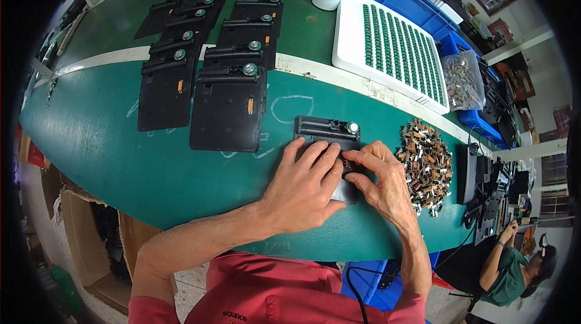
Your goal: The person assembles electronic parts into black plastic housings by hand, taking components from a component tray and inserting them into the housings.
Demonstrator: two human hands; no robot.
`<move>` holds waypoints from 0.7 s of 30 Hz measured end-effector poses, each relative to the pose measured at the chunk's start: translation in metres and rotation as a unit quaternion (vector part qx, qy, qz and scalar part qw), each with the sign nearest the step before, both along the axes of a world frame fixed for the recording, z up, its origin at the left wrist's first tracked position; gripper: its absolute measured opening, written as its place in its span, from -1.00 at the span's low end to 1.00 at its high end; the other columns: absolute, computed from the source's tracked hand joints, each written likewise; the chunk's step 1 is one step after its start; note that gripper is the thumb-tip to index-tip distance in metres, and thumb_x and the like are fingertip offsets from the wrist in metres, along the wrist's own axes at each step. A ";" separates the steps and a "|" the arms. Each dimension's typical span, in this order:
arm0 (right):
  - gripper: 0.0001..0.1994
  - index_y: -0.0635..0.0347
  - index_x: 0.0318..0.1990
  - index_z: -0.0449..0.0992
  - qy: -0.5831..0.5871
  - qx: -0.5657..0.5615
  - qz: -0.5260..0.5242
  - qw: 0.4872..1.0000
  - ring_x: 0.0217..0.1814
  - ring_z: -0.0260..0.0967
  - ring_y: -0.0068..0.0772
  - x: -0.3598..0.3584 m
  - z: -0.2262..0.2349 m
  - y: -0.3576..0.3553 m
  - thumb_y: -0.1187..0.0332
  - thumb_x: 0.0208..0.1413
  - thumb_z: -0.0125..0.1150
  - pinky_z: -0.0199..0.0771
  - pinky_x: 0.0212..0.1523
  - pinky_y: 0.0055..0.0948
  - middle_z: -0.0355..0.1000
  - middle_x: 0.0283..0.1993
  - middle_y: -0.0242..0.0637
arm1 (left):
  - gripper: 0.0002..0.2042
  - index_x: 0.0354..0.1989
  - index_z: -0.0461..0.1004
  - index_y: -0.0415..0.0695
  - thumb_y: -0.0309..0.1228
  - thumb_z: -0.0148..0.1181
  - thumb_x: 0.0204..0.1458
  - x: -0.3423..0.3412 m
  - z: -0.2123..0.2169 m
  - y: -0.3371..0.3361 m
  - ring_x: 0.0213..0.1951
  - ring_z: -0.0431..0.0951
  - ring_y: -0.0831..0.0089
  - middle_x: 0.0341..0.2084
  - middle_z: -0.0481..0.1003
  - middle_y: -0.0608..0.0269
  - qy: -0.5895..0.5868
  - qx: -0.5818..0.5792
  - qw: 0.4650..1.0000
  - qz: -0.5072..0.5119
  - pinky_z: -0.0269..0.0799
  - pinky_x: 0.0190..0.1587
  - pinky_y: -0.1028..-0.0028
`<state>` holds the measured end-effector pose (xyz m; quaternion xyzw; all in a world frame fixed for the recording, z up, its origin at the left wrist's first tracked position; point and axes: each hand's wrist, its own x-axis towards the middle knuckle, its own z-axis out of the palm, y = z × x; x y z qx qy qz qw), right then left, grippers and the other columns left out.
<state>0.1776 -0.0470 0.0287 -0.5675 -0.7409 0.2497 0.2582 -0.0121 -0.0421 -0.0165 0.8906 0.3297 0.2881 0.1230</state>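
Observation:
A black plastic panel [305,125] lies on the green table in front of me, with a round silver-and-green part [352,127] at its upper right corner. My left hand [305,182] rests on the panel with its fingers stretched out and slightly apart. At the panel's right edge, the thumb and forefinger of my right hand [382,179] pinch a small dark electronic part [347,166], mostly hidden by the fingers. Just right of that hand is a heap of small brown, black and silver electronic parts [425,166].
Several similar black panels [227,112] with orange pieces stand in rows at the left. A white foam tray [341,45] of green round parts lies at the back right, beside a bag of small parts [463,79]. A cardboard box [130,233] is below left. A person [511,275] sits at the right.

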 end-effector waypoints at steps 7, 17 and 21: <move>-0.77 0.29 -0.24 0.57 -0.016 -0.001 0.016 1.000 -0.25 0.39 -0.13 0.005 -0.002 0.004 0.55 -0.12 0.37 0.43 -0.24 -0.26 0.38 -0.35 -0.17 | -0.40 -0.07 0.48 -0.30 -0.12 0.44 -0.24 0.001 0.000 0.000 0.17 0.30 0.02 0.11 0.36 -0.14 -0.011 -0.008 1.000 -0.003 0.09 0.23 -0.07; -0.78 0.26 -0.24 0.63 0.092 -0.055 -0.070 0.992 -0.34 0.39 -0.43 0.015 -0.014 0.003 0.52 -0.11 0.42 0.43 -0.29 -0.42 0.47 -0.34 -0.30 | -0.40 -0.08 0.47 -0.30 -0.12 0.44 -0.24 0.001 0.000 0.000 0.17 0.30 0.01 0.11 0.35 -0.16 -0.006 -0.002 1.000 -0.002 0.08 0.24 -0.08; -0.79 0.25 -0.24 0.65 0.113 -0.051 -0.083 0.989 -0.36 0.37 -0.51 0.013 -0.017 0.002 0.55 -0.10 0.42 0.41 -0.30 -0.50 0.47 -0.36 -0.33 | -0.40 -0.08 0.47 -0.30 -0.12 0.44 -0.25 0.001 0.000 0.000 0.16 0.30 0.01 0.11 0.36 -0.17 -0.008 -0.002 1.000 -0.001 0.08 0.24 -0.08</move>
